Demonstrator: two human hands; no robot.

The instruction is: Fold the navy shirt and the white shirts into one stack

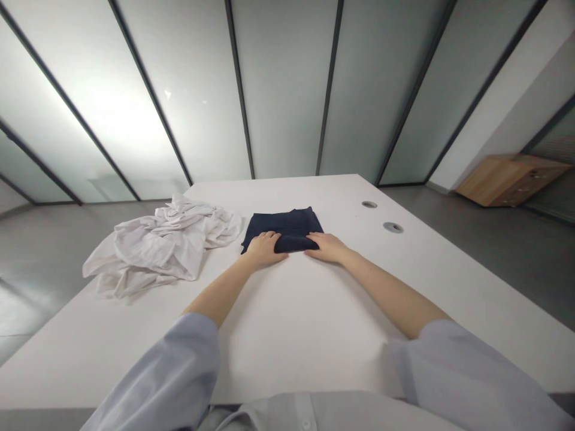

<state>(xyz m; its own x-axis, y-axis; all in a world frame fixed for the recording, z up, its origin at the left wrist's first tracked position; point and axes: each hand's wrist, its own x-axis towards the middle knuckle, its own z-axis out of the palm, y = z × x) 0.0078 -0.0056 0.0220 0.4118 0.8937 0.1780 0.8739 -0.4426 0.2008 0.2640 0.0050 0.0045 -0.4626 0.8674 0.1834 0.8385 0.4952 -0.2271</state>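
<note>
Where hands (262,249) (331,248) rest, navy cloth (287,224) hides.

A: Bench (296,335) first?
B: Folded cloth (287,222) mid-bench, cloth heap (164,242) just left, at the left edge.
A: Grips?
B: Left grip (266,248) on the folded cloth's near left, right grip (330,247) near right.
A: Right side?
B: Two cable holes (393,227), one behind the other. Cabinet (507,179) on the floor (420,206) beyond.
A: Behind?
B: Panel wall (283,96).
</note>
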